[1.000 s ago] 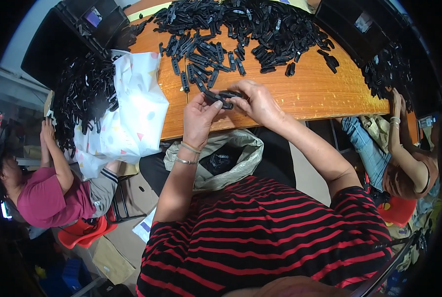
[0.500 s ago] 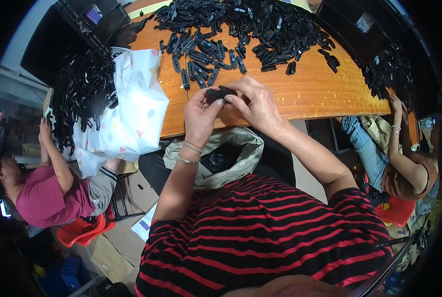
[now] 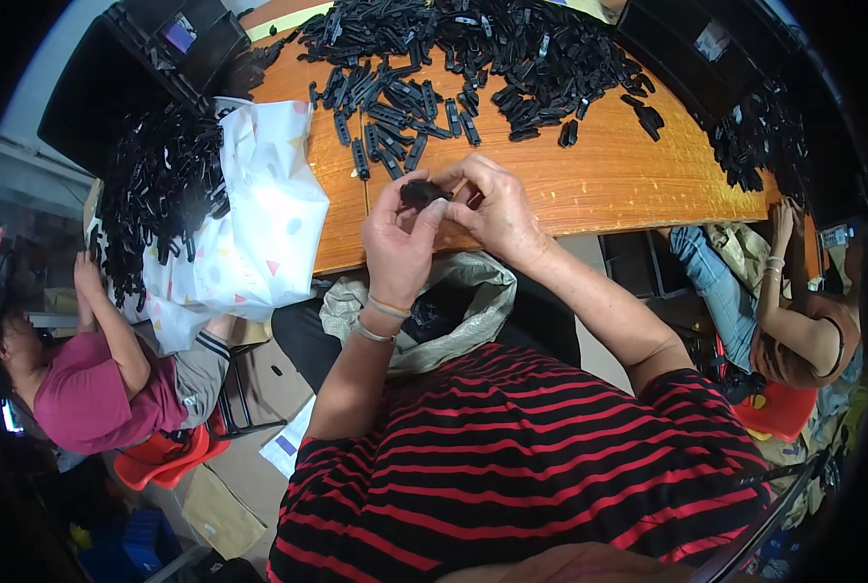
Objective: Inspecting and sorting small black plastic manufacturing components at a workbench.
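Above the near edge of the wooden table (image 3: pixel 638 185), both hands meet around a small black plastic piece (image 3: pixel 422 192). My left hand (image 3: pixel 400 243) pinches it between thumb and fingers. From the right, my right hand (image 3: pixel 500 209) closes on the same piece, its thumb beside my left thumb; the fingers hide part of it, so its exact kind cannot be made out. Just beyond lie several loose, long, narrow black plastic pieces (image 3: pixel 393 115). Below my hands, an open woven sack (image 3: pixel 487 316) rests at my lap with something dark inside.
A large heap of similar black pieces (image 3: pixel 560 73) covers the table's far side. Black crates stand at far left (image 3: pixel 84 87) and far right (image 3: pixel 692 63). White patterned plastic sheeting (image 3: pixel 274 209) hangs at left. Co-workers sit at left (image 3: pixel 89 389) and right (image 3: pixel 794 345).
The black piece has been turned and shifted slightly left between my fingers. My left hand has rolled, with its thumb now more upright. Both hands stay close together.
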Motion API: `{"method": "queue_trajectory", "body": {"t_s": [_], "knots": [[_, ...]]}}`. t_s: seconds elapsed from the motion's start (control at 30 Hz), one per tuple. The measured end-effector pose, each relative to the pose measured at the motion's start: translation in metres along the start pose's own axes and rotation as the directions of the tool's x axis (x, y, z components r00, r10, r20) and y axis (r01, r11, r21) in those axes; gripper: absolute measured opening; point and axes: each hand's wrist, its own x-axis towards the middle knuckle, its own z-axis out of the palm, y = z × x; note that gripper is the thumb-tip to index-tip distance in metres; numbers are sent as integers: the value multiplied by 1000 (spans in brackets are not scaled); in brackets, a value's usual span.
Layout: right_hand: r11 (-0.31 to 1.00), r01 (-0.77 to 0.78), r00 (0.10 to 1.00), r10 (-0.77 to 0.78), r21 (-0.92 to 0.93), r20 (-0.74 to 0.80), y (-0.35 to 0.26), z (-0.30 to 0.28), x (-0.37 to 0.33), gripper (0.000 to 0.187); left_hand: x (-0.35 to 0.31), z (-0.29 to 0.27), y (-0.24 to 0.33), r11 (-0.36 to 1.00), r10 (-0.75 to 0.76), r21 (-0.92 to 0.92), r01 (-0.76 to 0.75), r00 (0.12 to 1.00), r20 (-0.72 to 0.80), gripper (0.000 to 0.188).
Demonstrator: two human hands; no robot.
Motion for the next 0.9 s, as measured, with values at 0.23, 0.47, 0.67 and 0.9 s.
{"method": "queue_trajectory", "body": {"t_s": [0.23, 0.47, 0.67, 0.9], "knots": [[989, -140, 982, 132, 53, 136, 7, 5, -1, 32, -2, -1, 1, 993, 48, 113, -44, 998, -41, 26], [997, -71, 996, 71, -4, 59, 31, 22, -18, 31, -5, -5, -13, 995, -53, 84, 56, 998, -46, 13], [993, 2, 932, 40, -115, 360, 37, -2, -18, 28, -33, -37, -14, 906, -294, 339, 253, 953, 75, 12], [691, -77, 997, 53, -718, -55, 98, -83, 30, 19, -45, -51, -9, 686, -102, 719, -112, 963, 248, 20]]}}
